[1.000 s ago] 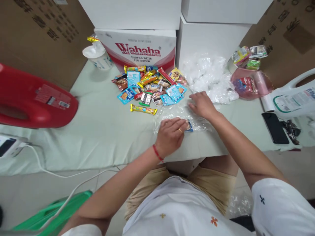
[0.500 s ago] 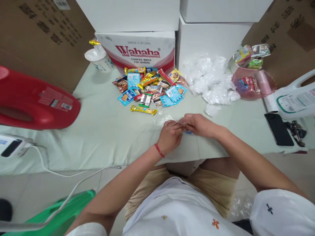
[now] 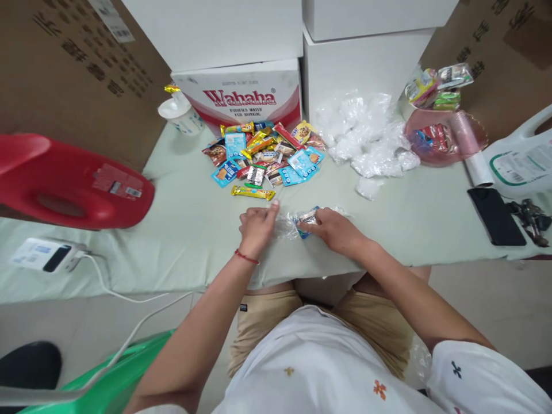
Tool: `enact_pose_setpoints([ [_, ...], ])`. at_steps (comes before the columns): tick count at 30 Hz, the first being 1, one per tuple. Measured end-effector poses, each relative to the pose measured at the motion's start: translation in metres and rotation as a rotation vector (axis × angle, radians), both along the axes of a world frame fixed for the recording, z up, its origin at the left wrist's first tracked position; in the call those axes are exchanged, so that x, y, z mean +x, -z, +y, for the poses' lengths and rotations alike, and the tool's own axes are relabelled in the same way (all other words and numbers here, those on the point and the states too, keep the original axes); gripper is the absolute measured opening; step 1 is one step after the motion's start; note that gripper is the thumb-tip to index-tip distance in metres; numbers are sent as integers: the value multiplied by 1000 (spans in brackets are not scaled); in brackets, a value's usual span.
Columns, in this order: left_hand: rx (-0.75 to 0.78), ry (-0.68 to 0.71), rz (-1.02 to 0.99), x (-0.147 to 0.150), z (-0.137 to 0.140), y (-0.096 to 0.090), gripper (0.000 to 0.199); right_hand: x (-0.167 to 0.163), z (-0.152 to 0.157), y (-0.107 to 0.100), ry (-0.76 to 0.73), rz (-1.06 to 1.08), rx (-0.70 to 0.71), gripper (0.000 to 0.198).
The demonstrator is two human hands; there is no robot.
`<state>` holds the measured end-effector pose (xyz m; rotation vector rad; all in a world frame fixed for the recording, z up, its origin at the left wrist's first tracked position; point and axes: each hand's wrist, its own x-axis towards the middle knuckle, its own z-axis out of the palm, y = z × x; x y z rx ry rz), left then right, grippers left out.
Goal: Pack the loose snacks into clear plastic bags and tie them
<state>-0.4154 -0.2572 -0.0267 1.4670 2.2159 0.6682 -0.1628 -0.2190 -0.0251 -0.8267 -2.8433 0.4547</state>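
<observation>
In front of me on the cloth, a stretch of clear plastic film (image 3: 284, 225) spans the space between my hands. My left hand (image 3: 257, 231) is closed on its left end, with the thumb up and the other fingers curled. At the film's right side, my right hand (image 3: 338, 231) grips a small snack packet (image 3: 307, 220), blue with a silvery part, thumb and fingers at its edge. The film lies against the packet; how far it wraps around is unclear. Just beyond my hands is a pile of assorted snack packets (image 3: 263, 150), a yellow snack bar (image 3: 253, 192) nearest.
Crumpled clear plastic bundles (image 3: 366, 138) lie right of the pile. Farther right are a pink bowl (image 3: 416, 152), a white jug (image 3: 524, 161), a phone (image 3: 495, 217) and keys (image 3: 531, 221). A red jug (image 3: 77, 187) and white device (image 3: 45, 255) stand left; boxes (image 3: 241, 95) line the back.
My hands, close together before, have moved apart: the left went leftward with the film, drawing it out. The blue packet, mostly hidden earlier, now shows by my right hand.
</observation>
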Motion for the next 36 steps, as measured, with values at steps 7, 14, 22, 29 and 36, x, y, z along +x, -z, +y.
enact_pose_setpoints([
  [7, -92, 104, -219, 3, -6, -24, 25, 6, 0, 1, 31, 26, -21, 43],
  [14, 2, -74, -980, 25, -2, -44, 38, -2, -2, 7, 136, 102, -130, 30],
  [22, 47, 178, -543, 80, 7, -22, 20, 41, -3, -16, 62, 451, -219, 39],
  [29, 114, 242, -11, 93, -2, -24, 13, 52, 23, 2, 663, 246, -93, 37],
  [36, -6, 96, 52, 89, 14, -12, 66, 41, 14, 12, 671, 383, -243, 10],
])
